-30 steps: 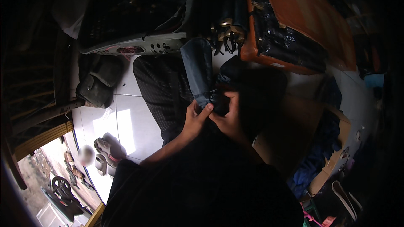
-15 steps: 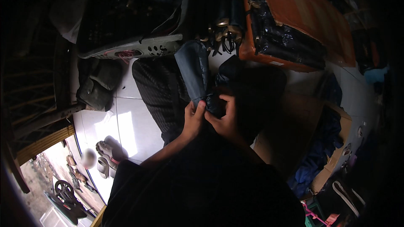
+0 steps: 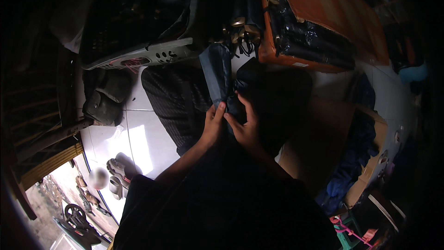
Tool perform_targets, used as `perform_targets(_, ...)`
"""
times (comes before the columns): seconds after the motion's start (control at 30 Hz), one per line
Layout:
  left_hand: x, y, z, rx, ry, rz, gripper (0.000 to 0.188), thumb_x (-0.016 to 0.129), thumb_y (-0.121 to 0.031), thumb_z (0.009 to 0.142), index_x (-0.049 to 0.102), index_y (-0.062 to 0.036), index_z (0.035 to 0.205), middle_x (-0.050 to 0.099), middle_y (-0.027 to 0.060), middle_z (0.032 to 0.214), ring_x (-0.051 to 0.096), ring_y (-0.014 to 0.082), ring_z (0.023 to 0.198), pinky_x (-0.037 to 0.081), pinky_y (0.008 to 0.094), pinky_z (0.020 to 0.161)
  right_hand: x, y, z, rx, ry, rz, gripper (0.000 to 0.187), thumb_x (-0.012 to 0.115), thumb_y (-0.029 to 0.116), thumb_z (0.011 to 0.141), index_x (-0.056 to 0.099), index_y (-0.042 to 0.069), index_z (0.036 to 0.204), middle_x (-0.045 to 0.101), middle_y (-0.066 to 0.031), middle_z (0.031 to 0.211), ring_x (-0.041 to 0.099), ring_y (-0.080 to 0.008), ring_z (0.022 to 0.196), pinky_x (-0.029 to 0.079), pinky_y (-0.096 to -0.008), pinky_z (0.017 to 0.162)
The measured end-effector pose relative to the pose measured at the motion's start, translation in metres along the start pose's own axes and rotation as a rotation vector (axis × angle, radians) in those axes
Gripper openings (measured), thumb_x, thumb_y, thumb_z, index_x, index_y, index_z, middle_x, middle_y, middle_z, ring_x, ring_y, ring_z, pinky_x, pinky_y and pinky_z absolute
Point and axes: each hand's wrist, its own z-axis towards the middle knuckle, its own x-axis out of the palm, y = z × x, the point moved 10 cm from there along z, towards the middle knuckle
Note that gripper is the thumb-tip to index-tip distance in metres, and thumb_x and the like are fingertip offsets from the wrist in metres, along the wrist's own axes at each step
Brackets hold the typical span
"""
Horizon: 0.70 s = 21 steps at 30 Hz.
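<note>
A dark blue-grey folded umbrella (image 3: pixel 217 71) of smooth, slightly shiny cloth lies over my lap, its wide end pointing away from me. At its narrow near end my left hand (image 3: pixel 213 124) is closed, thumb on top, pinching the cloth. My right hand (image 3: pixel 246 127) grips the dark gathered cloth just beside it, with thumb and forefinger curved around the folds. The two thumbs nearly meet. Another dark flap of cloth (image 3: pixel 249 71) sticks out to the right, and I cannot tell whether it is part of the same piece.
Beyond my knees stand a grey plastic basket (image 3: pixel 169 48) of dark items, dark bundles with straps (image 3: pixel 243 32), and an orange carton (image 3: pixel 333 18) of black-wrapped pieces. To the right is a cardboard box (image 3: pixel 365 176) with blue cloth. Dark pouches (image 3: pixel 106 99) and clogs (image 3: pixel 118 176) lie left.
The umbrella's wide end has tilted slightly to the right. My right forefinger has stretched further forward along the cloth. Both hands keep hold, and the whole view has shifted a little.
</note>
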Motion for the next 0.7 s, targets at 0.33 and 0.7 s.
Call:
perform_targets(0.33,-0.005,-0.001,-0.001,-0.08,-0.045,0.058,0.046,0.056,-0.038,0.094,0.055,0.0048,0.111,0.062,0.0072,0.1,0.056,0.0123,0.093,0.043,0.0265,0.085,-0.003,-0.006,-0.004,0.005,-0.094,0.024,0.034,0.073,0.007,0.079,0.058,-0.002,0.108,0.057,-0.0174,0.114,0.057,-0.0288,0.108,0.046,-0.0376,0.091)
perform_targets(0.7,-0.009,0.007,0.008,-0.093,0.021,0.099,0.047,0.061,-0.038,0.091,0.057,0.0052,0.109,0.062,0.0094,0.099,0.057,0.0139,0.092,0.044,0.0282,0.083,-0.009,-0.003,-0.006,-0.018,-0.125,-0.056,0.022,0.066,0.008,0.085,0.061,0.0,0.104,0.058,-0.0166,0.112,0.058,-0.0279,0.107,0.047,-0.0363,0.089)
